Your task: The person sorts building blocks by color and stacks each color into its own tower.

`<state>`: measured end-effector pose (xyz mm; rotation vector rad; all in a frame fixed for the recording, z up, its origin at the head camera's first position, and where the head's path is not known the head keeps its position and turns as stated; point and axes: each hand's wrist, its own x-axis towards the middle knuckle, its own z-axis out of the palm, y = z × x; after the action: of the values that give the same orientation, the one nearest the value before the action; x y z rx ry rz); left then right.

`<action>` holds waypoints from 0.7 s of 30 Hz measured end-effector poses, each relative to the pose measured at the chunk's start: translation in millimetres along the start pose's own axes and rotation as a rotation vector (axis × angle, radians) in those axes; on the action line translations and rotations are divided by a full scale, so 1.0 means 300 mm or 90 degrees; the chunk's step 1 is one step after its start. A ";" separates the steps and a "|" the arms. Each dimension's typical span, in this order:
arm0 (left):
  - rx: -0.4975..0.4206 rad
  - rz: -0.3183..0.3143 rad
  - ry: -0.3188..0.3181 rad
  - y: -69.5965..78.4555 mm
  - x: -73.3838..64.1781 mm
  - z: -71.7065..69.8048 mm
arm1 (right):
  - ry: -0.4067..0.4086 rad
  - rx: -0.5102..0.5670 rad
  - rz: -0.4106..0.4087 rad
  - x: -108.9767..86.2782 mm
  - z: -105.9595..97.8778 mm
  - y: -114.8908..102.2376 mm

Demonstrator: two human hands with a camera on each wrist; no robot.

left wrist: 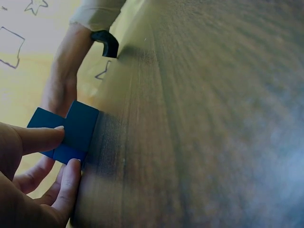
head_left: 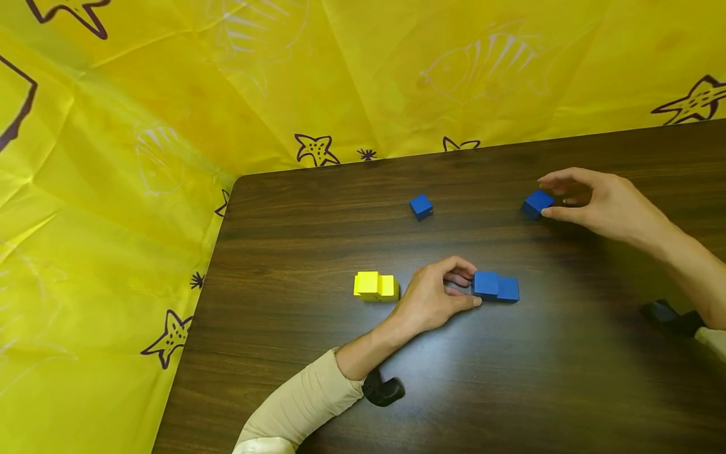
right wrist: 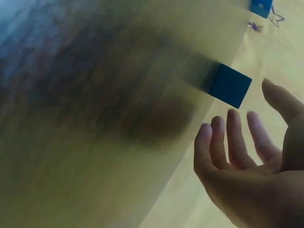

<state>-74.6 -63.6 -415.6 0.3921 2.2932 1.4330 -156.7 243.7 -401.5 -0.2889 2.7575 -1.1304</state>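
Note:
On the table, a stepped group of blue blocks [head_left: 486,284] is higher at its left end and lower at its right. My left hand [head_left: 435,293] pinches that higher end, with the thumb [left wrist: 45,138] on one side face and fingertips at the opposite side. Farther back on the right, my right hand [head_left: 602,203] is spread around a single blue cube [head_left: 537,203]. In the right wrist view, a gap shows between this cube [right wrist: 231,86] and the right hand's fingers [right wrist: 236,142]. Another blue cube [head_left: 421,207] lies toward the back middle.
Just left of my left hand stands a stepped group of yellow blocks [head_left: 375,286]. The dark wood table [head_left: 272,239] ends at a yellow cloth [head_left: 374,75] with sea-creature drawings, behind and on the left. A black strap end [head_left: 382,389] hangs by my left sleeve [head_left: 306,397].

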 end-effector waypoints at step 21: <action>0.007 0.005 0.001 -0.003 0.000 0.003 | -0.072 -0.040 0.018 0.037 0.017 0.009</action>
<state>-74.4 -63.3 -416.7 0.4043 2.3050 1.4256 -166.8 239.6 -407.6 -0.3109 2.6935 -0.9901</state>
